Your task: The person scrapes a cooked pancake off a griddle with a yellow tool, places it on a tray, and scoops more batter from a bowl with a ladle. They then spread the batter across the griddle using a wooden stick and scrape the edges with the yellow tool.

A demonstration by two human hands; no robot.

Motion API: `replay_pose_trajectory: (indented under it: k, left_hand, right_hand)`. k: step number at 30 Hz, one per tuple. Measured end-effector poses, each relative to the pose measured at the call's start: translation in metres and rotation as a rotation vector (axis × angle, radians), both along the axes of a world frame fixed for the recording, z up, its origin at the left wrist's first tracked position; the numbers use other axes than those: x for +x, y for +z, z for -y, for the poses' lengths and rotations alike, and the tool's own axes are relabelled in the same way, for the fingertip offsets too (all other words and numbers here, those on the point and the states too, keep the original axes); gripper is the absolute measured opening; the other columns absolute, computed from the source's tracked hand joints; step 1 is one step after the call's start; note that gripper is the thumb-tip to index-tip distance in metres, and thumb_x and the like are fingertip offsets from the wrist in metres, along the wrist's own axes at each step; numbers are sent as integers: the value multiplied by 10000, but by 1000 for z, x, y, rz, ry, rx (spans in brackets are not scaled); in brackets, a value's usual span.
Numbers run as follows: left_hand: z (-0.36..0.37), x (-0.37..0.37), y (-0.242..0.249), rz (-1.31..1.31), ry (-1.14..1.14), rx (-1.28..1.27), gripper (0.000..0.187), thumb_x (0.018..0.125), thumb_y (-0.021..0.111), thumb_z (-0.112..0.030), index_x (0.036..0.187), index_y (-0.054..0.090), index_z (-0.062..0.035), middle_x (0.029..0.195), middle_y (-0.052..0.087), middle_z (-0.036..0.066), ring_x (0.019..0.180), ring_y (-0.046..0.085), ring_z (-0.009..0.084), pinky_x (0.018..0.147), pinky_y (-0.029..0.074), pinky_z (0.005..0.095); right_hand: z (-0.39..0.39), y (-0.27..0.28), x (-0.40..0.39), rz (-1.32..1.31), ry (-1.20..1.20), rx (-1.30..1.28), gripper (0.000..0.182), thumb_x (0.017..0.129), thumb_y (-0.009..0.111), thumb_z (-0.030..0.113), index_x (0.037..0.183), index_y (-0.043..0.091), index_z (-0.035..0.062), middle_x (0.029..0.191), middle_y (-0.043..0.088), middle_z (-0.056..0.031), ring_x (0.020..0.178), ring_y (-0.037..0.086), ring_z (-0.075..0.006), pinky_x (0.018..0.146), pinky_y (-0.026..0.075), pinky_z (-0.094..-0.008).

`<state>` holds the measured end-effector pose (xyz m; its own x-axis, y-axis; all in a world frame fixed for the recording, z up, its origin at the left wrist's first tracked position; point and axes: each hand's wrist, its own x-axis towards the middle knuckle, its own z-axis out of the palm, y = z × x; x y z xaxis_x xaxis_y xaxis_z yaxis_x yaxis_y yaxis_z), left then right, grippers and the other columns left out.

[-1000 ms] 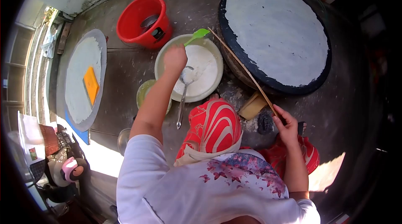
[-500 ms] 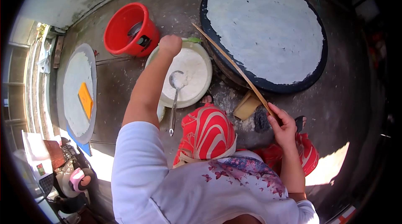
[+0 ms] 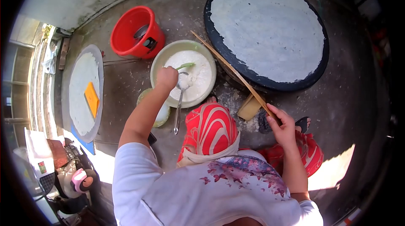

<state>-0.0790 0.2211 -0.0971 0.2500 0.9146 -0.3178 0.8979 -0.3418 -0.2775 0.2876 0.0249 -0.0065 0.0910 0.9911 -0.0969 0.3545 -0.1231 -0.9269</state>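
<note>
My left hand (image 3: 167,77) is closed on a light green tool (image 3: 185,65) above the left part of a pale bowl (image 3: 159,57) of white batter. A metal ladle (image 3: 179,110) rests in the bowl, its handle over the near rim. My right hand (image 3: 283,125) grips the lower end of a long wooden stick (image 3: 236,73), which slants up and left past the edge of a large round black griddle (image 3: 270,86). A white layer (image 3: 268,29) covers most of the griddle.
A red bucket (image 3: 122,38) stands behind the bowl at left. A small greenish bowl (image 3: 163,116) sits beside the batter bowl. Further left, a round board (image 3: 80,99) bears a white sheet and a yellow scraper (image 3: 91,99). A tan block (image 3: 249,107) lies below the griddle.
My left hand has moved down from the bowl's far rim to over the batter with the green tool. My right hand still holds the stick, whose tip is slightly lower.
</note>
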Motion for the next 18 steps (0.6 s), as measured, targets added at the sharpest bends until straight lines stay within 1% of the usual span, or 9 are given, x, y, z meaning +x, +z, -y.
replay_pose_trajectory:
  k: [3,4,6,7,10,13,15,16,18]
  left_hand:
    - [20,-15,-34,350,328,17,172,761,476,-84,794,616,11,716,607,164,592,607,245,489,476,359]
    - [24,-12,-37,350,330,16,172,761,476,-84,794,616,11,716,607,164,592,607,245,489,476,359]
    - [34,10,-43,1064,998,-224,164,788,457,-91,776,585,12,620,536,97,475,510,170,366,379,308]
    - [39,22,-46,1291,1204,-263,155,812,440,-87,771,554,9,566,441,39,414,392,116,316,279,265]
    - [42,48,-54,1367,1256,-325,147,822,429,-85,785,542,1,542,409,19,393,365,113,312,265,264]
    - [36,64,-73,1311,1081,-235,179,814,422,-79,767,564,21,536,467,67,408,442,155,319,308,300]
    - [26,72,-80,982,757,36,205,763,444,-81,760,602,50,651,588,245,605,585,386,569,464,451]
    - [22,78,-76,988,787,54,214,733,464,-86,761,617,61,770,576,309,786,572,446,743,449,465]
    - [11,79,-92,1004,869,33,212,726,466,-83,759,615,63,764,579,306,780,578,440,732,456,461]
  right_hand:
    - [1,1,-2,-27,-25,31,325,777,598,12,1101,581,32,772,550,-40,684,495,-91,621,387,-195]
    - [2,1,-2,-28,-23,29,325,777,598,12,1101,581,32,772,550,-40,684,495,-91,621,387,-195]
    - [2,-2,-1,-36,-26,18,325,779,598,12,1103,579,28,781,549,-35,689,493,-89,623,386,-195]
    - [1,-4,-1,-35,-19,18,325,779,598,12,1103,579,28,781,549,-35,689,493,-89,623,386,-195]
    - [0,-9,-1,10,19,24,331,781,597,11,1111,575,26,789,550,-35,697,494,-91,628,385,-194]
    - [-1,-8,-1,-3,11,3,333,780,596,11,1112,574,25,797,558,-40,713,502,-90,636,388,-193]
    - [-2,-7,-1,-1,-5,22,331,779,596,8,1109,575,24,809,569,-47,728,513,-92,646,392,-195]
    - [-2,-7,-2,-1,-3,19,331,779,596,8,1109,575,24,809,569,-47,728,513,-92,646,392,-195]
    - [-3,-5,-4,8,-15,-2,325,777,597,5,1101,580,23,820,577,-57,738,524,-102,661,398,-200]
